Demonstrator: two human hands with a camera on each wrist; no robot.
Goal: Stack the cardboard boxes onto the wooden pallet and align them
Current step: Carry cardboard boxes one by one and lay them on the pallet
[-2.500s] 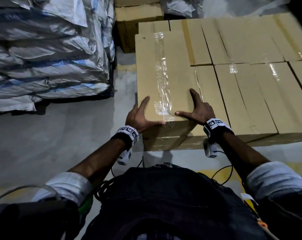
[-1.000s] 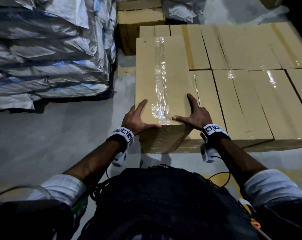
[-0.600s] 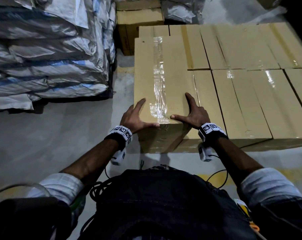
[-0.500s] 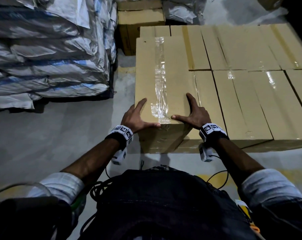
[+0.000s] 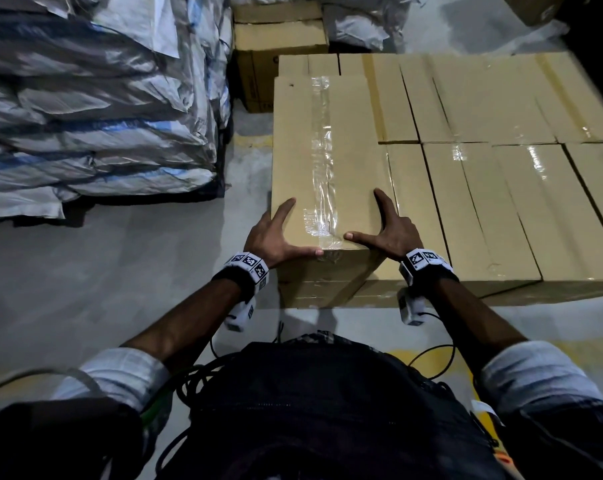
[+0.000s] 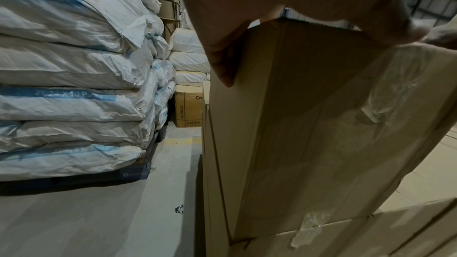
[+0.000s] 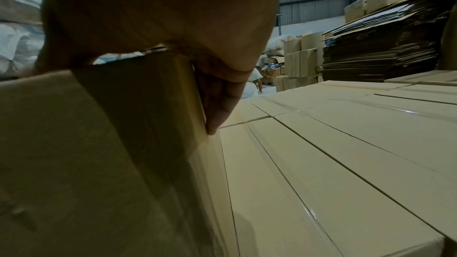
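Cardboard box (image 5: 327,161), plain tan, long, clear tape down its top.

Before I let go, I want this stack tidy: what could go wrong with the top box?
1. The top box seems to overhang the lower boxes at the left edge, so it may tip toward the floor.
2. The right hand has fingers down the gap beside the box; sliding it right could pinch them.
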